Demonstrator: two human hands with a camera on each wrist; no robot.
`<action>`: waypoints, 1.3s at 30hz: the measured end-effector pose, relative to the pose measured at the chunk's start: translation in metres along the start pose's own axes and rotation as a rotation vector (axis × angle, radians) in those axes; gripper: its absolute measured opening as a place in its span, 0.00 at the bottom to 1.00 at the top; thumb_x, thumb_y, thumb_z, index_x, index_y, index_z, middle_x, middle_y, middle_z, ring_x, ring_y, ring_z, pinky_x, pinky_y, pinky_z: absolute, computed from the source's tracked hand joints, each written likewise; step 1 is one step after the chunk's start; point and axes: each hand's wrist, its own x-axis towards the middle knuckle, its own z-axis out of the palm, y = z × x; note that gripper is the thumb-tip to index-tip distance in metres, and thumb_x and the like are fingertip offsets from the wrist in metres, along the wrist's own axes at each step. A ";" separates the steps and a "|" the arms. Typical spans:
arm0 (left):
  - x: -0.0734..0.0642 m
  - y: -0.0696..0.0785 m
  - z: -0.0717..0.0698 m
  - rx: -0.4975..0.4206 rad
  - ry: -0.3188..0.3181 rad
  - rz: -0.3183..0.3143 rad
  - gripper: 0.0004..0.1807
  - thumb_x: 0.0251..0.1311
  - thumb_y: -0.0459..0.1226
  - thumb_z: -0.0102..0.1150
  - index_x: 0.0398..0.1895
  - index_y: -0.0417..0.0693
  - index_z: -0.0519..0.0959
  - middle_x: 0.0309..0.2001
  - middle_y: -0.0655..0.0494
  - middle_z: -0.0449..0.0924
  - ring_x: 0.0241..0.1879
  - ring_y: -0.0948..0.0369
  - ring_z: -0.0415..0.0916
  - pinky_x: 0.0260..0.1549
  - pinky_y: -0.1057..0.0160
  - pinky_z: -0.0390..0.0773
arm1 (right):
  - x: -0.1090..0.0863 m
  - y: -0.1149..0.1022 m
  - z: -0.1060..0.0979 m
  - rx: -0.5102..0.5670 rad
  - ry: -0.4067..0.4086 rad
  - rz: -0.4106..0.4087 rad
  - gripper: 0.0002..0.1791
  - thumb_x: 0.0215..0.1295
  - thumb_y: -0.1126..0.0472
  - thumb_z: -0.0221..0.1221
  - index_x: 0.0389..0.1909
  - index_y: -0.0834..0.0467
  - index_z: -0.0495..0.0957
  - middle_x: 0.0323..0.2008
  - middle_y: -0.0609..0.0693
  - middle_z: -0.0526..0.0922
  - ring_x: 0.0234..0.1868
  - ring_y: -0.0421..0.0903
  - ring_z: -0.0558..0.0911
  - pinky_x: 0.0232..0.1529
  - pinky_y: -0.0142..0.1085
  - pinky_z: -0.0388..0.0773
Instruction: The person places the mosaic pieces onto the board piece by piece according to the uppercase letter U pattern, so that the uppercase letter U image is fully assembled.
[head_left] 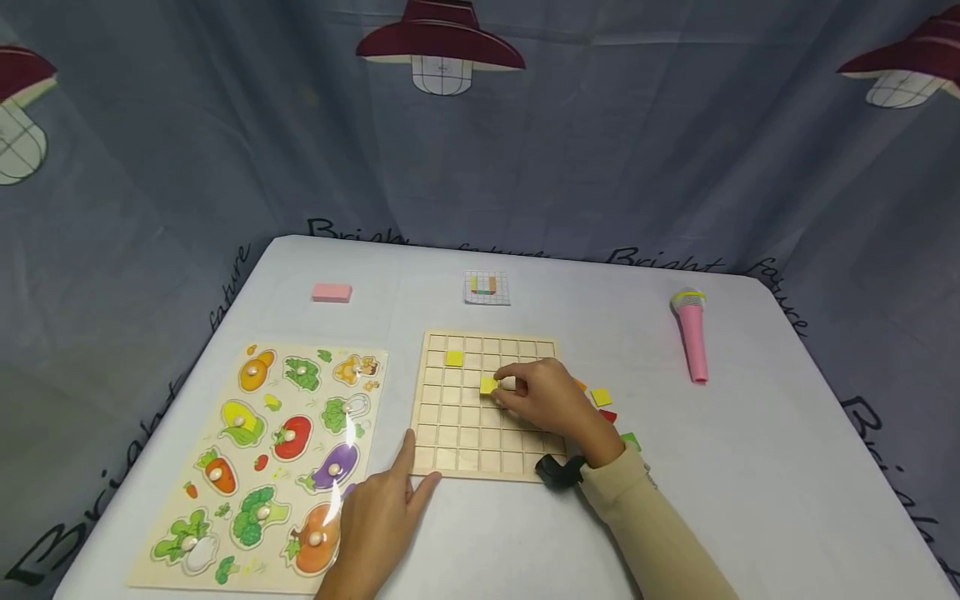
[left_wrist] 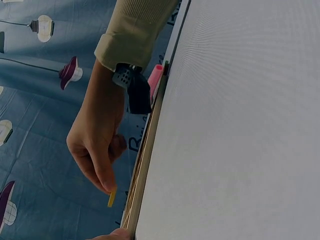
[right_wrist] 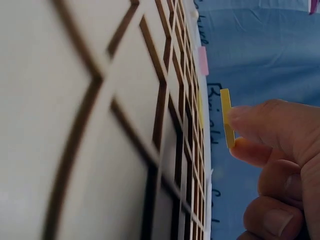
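My right hand (head_left: 543, 396) pinches a yellow square tile (right_wrist: 227, 118) between thumb and finger, held a little above the wooden grid board (head_left: 457, 437). In the left wrist view the tile's thin edge shows below the fingertips. Another yellow tile (head_left: 453, 358) lies in a cell near the board's upper left. My left hand (head_left: 378, 517) rests at the board's lower left corner, index finger along the left edge and thumb at the front edge. Beside the right forearm lie loose tiles: a yellow one (head_left: 602, 397), a red one (head_left: 608, 415) and a green one (head_left: 631, 440), partly hidden.
A vegetable puzzle board (head_left: 277, 483) lies on the left, close to the left hand. Behind the grid board is a small pattern card (head_left: 487, 288). A pink block (head_left: 332, 292) sits at the back left, a pink toy microphone (head_left: 692, 337) at the right.
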 end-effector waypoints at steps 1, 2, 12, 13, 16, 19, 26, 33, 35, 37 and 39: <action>0.000 0.000 0.000 -0.002 -0.006 -0.003 0.37 0.62 0.50 0.70 0.69 0.39 0.74 0.13 0.72 0.60 0.11 0.71 0.54 0.12 0.67 0.58 | 0.002 -0.001 0.000 -0.003 -0.001 -0.001 0.09 0.62 0.59 0.70 0.41 0.56 0.88 0.13 0.36 0.66 0.16 0.31 0.61 0.21 0.29 0.61; 0.000 0.001 0.000 -0.003 -0.012 -0.006 0.38 0.62 0.51 0.70 0.70 0.40 0.74 0.13 0.72 0.60 0.11 0.71 0.54 0.12 0.67 0.58 | 0.003 -0.002 0.001 -0.005 -0.002 0.001 0.09 0.62 0.59 0.70 0.41 0.57 0.88 0.14 0.36 0.66 0.16 0.31 0.61 0.21 0.29 0.61; 0.001 0.002 0.000 0.004 -0.029 -0.024 0.38 0.62 0.51 0.70 0.70 0.40 0.73 0.13 0.72 0.60 0.11 0.71 0.54 0.12 0.67 0.58 | 0.025 -0.012 0.010 0.019 -0.030 -0.007 0.10 0.64 0.58 0.68 0.44 0.58 0.88 0.15 0.38 0.68 0.15 0.33 0.63 0.20 0.29 0.63; 0.002 0.002 0.000 0.004 -0.031 -0.025 0.38 0.62 0.51 0.70 0.71 0.40 0.73 0.13 0.72 0.60 0.11 0.71 0.54 0.12 0.67 0.58 | 0.027 -0.013 0.011 0.017 -0.031 -0.005 0.10 0.64 0.58 0.68 0.44 0.58 0.88 0.14 0.38 0.69 0.15 0.34 0.64 0.20 0.29 0.63; 0.002 0.002 0.000 0.008 -0.030 -0.024 0.38 0.63 0.52 0.69 0.71 0.41 0.73 0.13 0.72 0.60 0.11 0.71 0.54 0.12 0.67 0.57 | 0.032 -0.012 0.014 0.006 -0.030 -0.008 0.10 0.65 0.59 0.68 0.44 0.57 0.88 0.15 0.38 0.69 0.15 0.34 0.65 0.20 0.29 0.64; 0.001 0.001 0.000 0.012 -0.020 -0.021 0.38 0.62 0.52 0.70 0.70 0.41 0.73 0.13 0.72 0.60 0.11 0.71 0.54 0.12 0.67 0.57 | 0.038 -0.012 0.018 0.005 -0.030 -0.016 0.10 0.65 0.58 0.67 0.44 0.57 0.89 0.15 0.38 0.71 0.16 0.35 0.66 0.22 0.30 0.66; 0.001 0.000 0.000 0.010 0.000 -0.006 0.37 0.62 0.51 0.70 0.70 0.41 0.74 0.13 0.72 0.60 0.11 0.72 0.53 0.12 0.67 0.57 | 0.047 -0.011 0.029 0.017 -0.039 -0.008 0.11 0.66 0.56 0.68 0.44 0.57 0.89 0.15 0.38 0.71 0.16 0.34 0.65 0.23 0.30 0.66; 0.000 0.000 0.000 0.004 0.024 0.021 0.36 0.62 0.50 0.71 0.69 0.40 0.75 0.14 0.73 0.61 0.11 0.73 0.53 0.12 0.68 0.57 | 0.046 -0.012 0.033 0.013 -0.047 0.012 0.11 0.66 0.56 0.67 0.44 0.58 0.89 0.15 0.39 0.70 0.17 0.34 0.65 0.25 0.30 0.67; 0.001 0.000 0.000 0.000 0.019 0.017 0.36 0.63 0.50 0.70 0.69 0.41 0.74 0.14 0.73 0.61 0.11 0.73 0.53 0.12 0.68 0.57 | 0.046 -0.012 0.034 0.004 -0.050 0.015 0.11 0.67 0.55 0.67 0.44 0.58 0.89 0.15 0.39 0.70 0.17 0.34 0.65 0.25 0.31 0.68; 0.001 0.000 0.000 -0.001 0.012 0.014 0.36 0.64 0.50 0.69 0.70 0.41 0.74 0.14 0.72 0.61 0.12 0.72 0.54 0.12 0.67 0.57 | 0.047 -0.013 0.034 -0.010 -0.054 0.015 0.11 0.67 0.55 0.67 0.45 0.57 0.89 0.16 0.39 0.70 0.18 0.34 0.66 0.26 0.31 0.68; 0.001 0.000 -0.001 0.003 0.006 0.008 0.36 0.64 0.50 0.69 0.70 0.41 0.74 0.14 0.72 0.61 0.12 0.72 0.54 0.13 0.67 0.57 | 0.047 -0.013 0.035 -0.025 -0.056 0.014 0.12 0.67 0.54 0.67 0.45 0.57 0.89 0.16 0.39 0.71 0.18 0.35 0.66 0.26 0.31 0.68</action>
